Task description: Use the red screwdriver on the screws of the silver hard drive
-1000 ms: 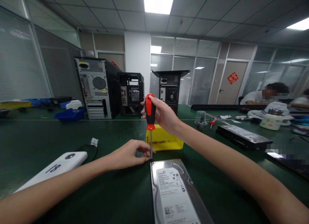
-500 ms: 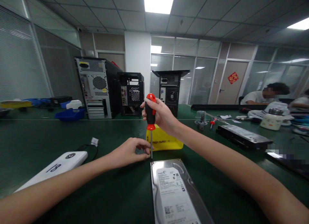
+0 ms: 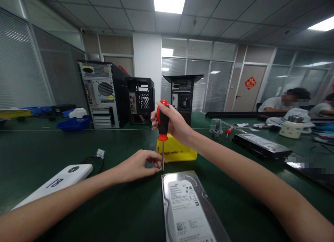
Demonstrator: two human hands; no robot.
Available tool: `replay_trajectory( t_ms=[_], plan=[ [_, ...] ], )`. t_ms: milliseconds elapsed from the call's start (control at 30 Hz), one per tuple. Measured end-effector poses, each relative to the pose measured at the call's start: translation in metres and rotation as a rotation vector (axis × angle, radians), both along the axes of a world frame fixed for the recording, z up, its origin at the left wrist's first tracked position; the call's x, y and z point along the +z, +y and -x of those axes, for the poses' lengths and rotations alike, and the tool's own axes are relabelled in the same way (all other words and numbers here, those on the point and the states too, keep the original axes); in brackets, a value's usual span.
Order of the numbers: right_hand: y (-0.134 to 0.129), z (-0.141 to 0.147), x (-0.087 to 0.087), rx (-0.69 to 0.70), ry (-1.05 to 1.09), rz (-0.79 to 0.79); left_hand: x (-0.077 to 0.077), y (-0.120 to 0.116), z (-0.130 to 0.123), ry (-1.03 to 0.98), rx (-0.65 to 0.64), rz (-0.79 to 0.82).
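Observation:
My right hand (image 3: 173, 122) is closed round the red and black handle of a screwdriver (image 3: 163, 125), held upright with its shaft pointing down. The screwdriver's tip is at the far left corner of a silver hard drive (image 3: 186, 207) lying label up. My left hand (image 3: 146, 163) has its fingers bent beside the lower shaft, near that corner; whatever its fingertips may pinch is too small to make out. Behind the shaft a yellow bin (image 3: 186, 153) holds small dark screws.
A white power bank (image 3: 56, 182) marked 18 lies at left. Computer cases (image 3: 118, 95) and a blue bin (image 3: 73, 124) stand behind. Another drive (image 3: 263, 144), a phone (image 3: 310, 174) and a cream jar (image 3: 291, 129) are at right. A person (image 3: 276, 101) sits beyond.
The right hand's grip on the screwdriver handle has turned slightly, and the handle shows rotated. The whole view has shifted a little; the left hand stays by the tip.

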State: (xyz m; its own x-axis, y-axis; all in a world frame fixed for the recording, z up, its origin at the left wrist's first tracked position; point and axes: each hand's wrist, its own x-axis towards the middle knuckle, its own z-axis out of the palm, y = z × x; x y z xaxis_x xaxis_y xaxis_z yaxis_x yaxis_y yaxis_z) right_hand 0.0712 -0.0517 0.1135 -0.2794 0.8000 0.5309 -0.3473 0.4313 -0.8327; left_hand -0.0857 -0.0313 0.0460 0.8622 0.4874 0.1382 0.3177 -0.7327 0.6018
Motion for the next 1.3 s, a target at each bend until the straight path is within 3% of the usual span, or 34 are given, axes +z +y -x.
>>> replay_trajectory(
  t_ms=[300, 667, 967, 1300],
  plan=[
    [-0.001, -0.007, 0.003, 0.163, 0.010, 0.094, 0.003, -0.002, 0.000, 0.023, -0.029, 0.046],
    [0.000, 0.004, -0.002, 0.075, 0.027, -0.065, 0.004, -0.002, 0.000, 0.015, -0.082, 0.081],
    [-0.008, 0.000, 0.000, 0.204, 0.025, 0.024, -0.002, 0.002, 0.000, 0.016, -0.073, 0.172],
    [-0.008, 0.007, -0.001, 0.198, 0.011, -0.088, 0.001, -0.001, 0.000, 0.018, -0.038, 0.210]
  ],
)
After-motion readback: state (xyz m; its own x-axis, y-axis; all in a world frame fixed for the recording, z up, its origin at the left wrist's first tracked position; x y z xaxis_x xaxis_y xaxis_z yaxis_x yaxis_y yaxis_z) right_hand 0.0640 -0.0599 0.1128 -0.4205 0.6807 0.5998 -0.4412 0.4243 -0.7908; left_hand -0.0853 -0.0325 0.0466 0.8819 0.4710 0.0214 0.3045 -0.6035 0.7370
